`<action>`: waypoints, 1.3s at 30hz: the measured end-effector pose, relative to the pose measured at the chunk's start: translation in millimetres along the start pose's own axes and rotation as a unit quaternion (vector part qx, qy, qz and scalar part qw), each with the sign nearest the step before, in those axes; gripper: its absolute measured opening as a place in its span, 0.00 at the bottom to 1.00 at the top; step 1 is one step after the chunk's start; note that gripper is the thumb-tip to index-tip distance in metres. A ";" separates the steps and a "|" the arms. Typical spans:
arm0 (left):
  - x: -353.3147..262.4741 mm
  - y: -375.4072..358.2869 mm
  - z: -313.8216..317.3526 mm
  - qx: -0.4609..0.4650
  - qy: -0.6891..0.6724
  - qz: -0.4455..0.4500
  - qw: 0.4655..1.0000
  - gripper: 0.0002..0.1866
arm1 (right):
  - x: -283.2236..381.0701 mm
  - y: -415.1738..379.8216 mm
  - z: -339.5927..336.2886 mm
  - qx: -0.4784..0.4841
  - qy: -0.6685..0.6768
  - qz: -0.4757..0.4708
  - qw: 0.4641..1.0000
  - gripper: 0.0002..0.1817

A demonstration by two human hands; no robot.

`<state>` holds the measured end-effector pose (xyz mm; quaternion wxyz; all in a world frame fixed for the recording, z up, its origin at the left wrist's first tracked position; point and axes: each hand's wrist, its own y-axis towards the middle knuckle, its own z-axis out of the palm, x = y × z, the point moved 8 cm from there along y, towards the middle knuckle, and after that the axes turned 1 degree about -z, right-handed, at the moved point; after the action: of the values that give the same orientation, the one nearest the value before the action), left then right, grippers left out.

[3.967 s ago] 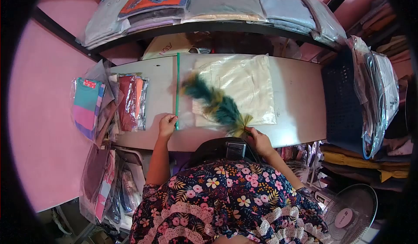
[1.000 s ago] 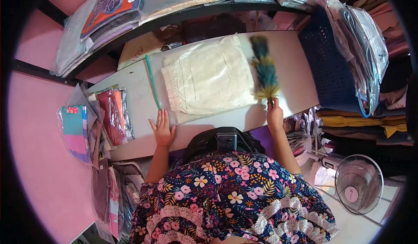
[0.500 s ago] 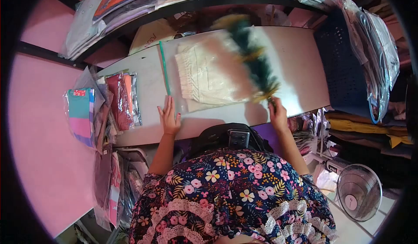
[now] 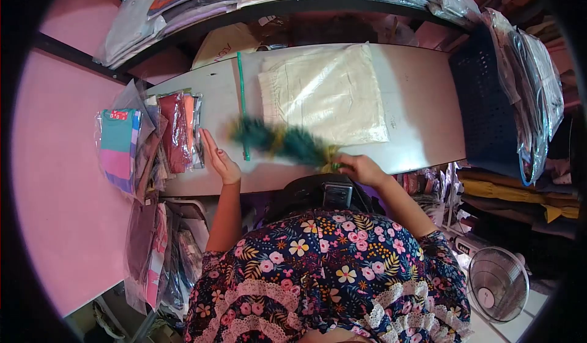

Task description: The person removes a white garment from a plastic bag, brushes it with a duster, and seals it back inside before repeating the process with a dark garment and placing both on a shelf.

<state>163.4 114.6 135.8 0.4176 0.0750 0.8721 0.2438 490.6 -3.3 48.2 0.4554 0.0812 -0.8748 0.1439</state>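
Observation:
My right hand (image 4: 362,169) grips the handle end of a green and yellow feather duster (image 4: 290,143), slightly blurred, which reaches left over the table's near part. A folded cream garment in a clear plastic bag (image 4: 324,92) lies flat beyond the duster, its near-left corner hidden behind the feathers. Along the bag's left side runs a green strip (image 4: 241,80), its lower part crossed by the duster's tip. My left hand (image 4: 221,162) is open and holds nothing, fingers stretched out, just left of the duster's tip and over the white table (image 4: 422,117).
Bagged folded clothes (image 4: 174,129) stand at the table's left end. A dark blue basket (image 4: 483,92) with bagged items is at the right. Above the far edge runs a shelf (image 4: 269,7) loaded with packages. A fan (image 4: 498,285) stands at the lower right.
The duster has swung from over the cream garment towards me and to the left. My right hand has moved left, and my left hand has shifted slightly left, away from the green strip.

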 end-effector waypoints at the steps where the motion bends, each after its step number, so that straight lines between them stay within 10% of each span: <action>1: -2.6 -0.9 3.2 0.007 -0.022 0.003 1.000 0.39 | 10.0 1.5 9.1 0.040 0.022 -0.078 0.996 0.15; 4: -7.6 -3.8 21.3 0.055 -0.026 0.009 0.998 0.39 | 20.1 -1.8 7.8 0.092 0.061 -0.180 0.978 0.14; 10: -9.0 -28.1 84.1 0.218 0.031 0.092 0.971 0.37 | -37.0 -14.3 -45.7 -0.151 0.156 0.165 0.962 0.15; 14: 25.0 -56.3 126.1 0.416 0.243 0.048 0.875 0.40 | -22.6 -18.2 -32.8 -0.096 -0.086 0.056 0.990 0.17; 20: 15.7 -51.0 114.5 0.331 0.205 0.082 0.917 0.42 | -65.8 -36.6 -123.8 -0.377 -0.173 0.247 0.876 0.11; 26: 13.0 -49.1 112.5 0.327 0.214 0.078 0.917 0.42 | -2.7 15.5 -75.3 -0.094 -0.173 0.077 0.977 0.17; 32: 8.6 -49.6 109.8 0.314 0.192 0.098 0.924 0.41 | -30.4 46.6 -138.3 -0.274 -0.178 0.196 0.925 0.15; 36: 6.3 -49.3 109.3 0.301 0.188 0.113 0.928 0.40 | 18.1 78.1 -111.7 -0.128 -0.109 -0.038 0.985 0.15; 39: 8.5 -48.5 111.6 0.300 0.189 0.104 0.929 0.40 | 18.0 102.5 -108.9 -0.080 -0.188 0.038 0.978 0.15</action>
<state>246.8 115.7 46.8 0.1749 0.2394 0.9548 0.0222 536.5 128.8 104.0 0.2817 0.0371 -0.9560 0.0725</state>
